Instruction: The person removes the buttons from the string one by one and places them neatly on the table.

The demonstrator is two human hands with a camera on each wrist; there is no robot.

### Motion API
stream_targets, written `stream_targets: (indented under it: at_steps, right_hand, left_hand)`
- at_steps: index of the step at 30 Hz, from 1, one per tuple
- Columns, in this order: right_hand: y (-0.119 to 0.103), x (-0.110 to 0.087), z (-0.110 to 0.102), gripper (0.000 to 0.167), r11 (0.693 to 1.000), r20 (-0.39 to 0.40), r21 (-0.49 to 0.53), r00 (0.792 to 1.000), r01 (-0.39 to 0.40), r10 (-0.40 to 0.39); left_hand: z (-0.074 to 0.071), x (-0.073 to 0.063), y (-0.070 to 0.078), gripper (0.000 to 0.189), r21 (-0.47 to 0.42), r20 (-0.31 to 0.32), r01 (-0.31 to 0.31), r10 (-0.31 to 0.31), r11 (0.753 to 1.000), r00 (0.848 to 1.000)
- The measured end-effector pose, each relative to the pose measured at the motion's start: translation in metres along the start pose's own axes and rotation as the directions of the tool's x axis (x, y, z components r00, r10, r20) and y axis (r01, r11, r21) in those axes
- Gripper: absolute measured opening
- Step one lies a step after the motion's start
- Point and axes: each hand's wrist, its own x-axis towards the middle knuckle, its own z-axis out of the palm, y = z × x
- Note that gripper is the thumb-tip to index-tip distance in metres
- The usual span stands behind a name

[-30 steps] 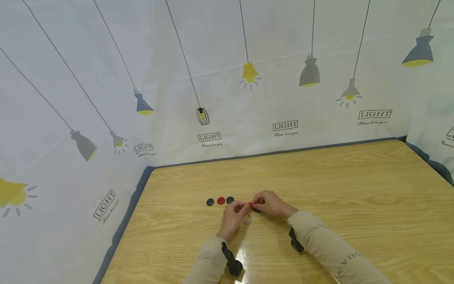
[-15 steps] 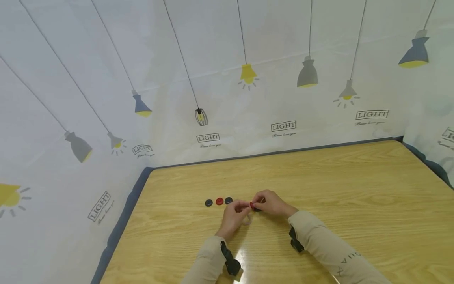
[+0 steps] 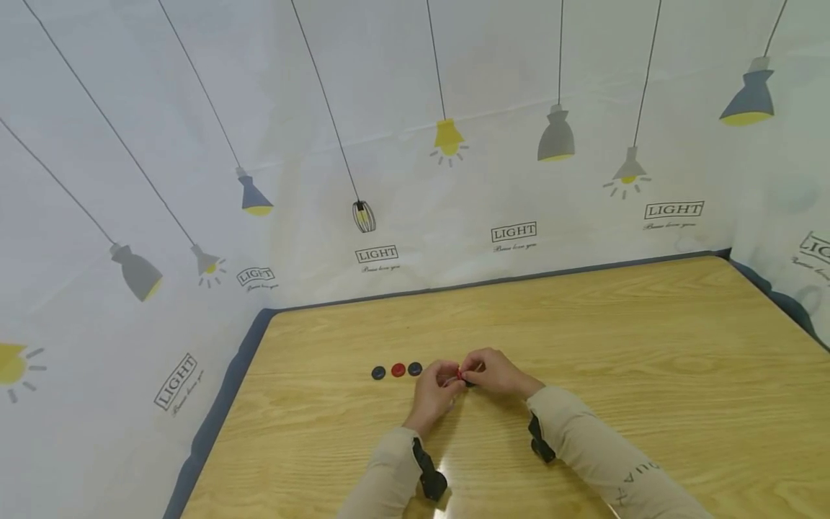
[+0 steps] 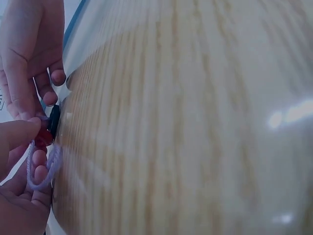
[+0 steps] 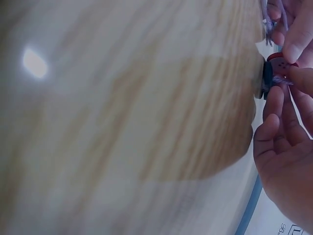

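Note:
A red button (image 5: 280, 64) with small holes is held upright between both hands, close above the table. My left hand (image 3: 434, 393) pinches its edge, the thumb tip lying against it in the left wrist view. Lilac cord (image 4: 35, 183) hangs in a loop by the left fingers. On the button's other side, a short fuzzy cord end shows at the thumb and forefinger of my right hand (image 3: 498, 373), which pinches it. Right behind the red button, a dark button (image 5: 267, 78) shows at the right fingertips. Parts of the button and cord are hidden by fingers.
Left of the hands, a dark button (image 3: 379, 373), a red button (image 3: 398, 370) and another dark button (image 3: 415, 369) lie in a row on the wood-grain table (image 3: 583, 324). A curtain (image 3: 415, 180) printed with lamps stands behind the table's far edge.
My left hand has moved its fingertips onto the red button, which my right fingers held before. The cord loop has shifted in under the left hand. The row of buttons stays put.

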Motion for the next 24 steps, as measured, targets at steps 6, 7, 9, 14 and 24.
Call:
stream_targets:
  at_steps: [6,7,9,14,24]
  right_hand:
    - [0.001,-0.001,-0.001,0.005,1.000,0.008,-0.025,1.000,0.007,-0.007]
    - [0.001,-0.001,-0.002,0.005,1.000,0.010,-0.027,1.000,0.004,-0.004]
    - [0.001,-0.002,-0.002,0.005,1.000,0.010,-0.028,1.000,-0.006,0.007]
    - [0.001,-0.003,-0.003,0.006,0.999,0.002,-0.047,1.000,-0.005,0.005]
    - [0.005,-0.007,-0.009,0.005,0.998,-0.014,-0.069,1.000,-0.015,0.014]
  left_hand:
    - [-0.009,-0.002,0.002,0.024,0.016,0.044,0.024,-0.025,1.000,0.999]
    - [-0.011,-0.002,0.002,0.025,0.032,0.051,0.025,-0.027,0.999,0.998]
    - [-0.015,-0.003,0.003,0.026,0.068,0.059,0.022,-0.026,0.997,0.998]
    - [-0.025,-0.005,0.003,0.027,0.091,0.069,0.014,-0.020,0.996,0.997]
    - [-0.043,-0.005,0.002,0.027,0.128,0.078,-0.009,-0.001,0.992,0.997]
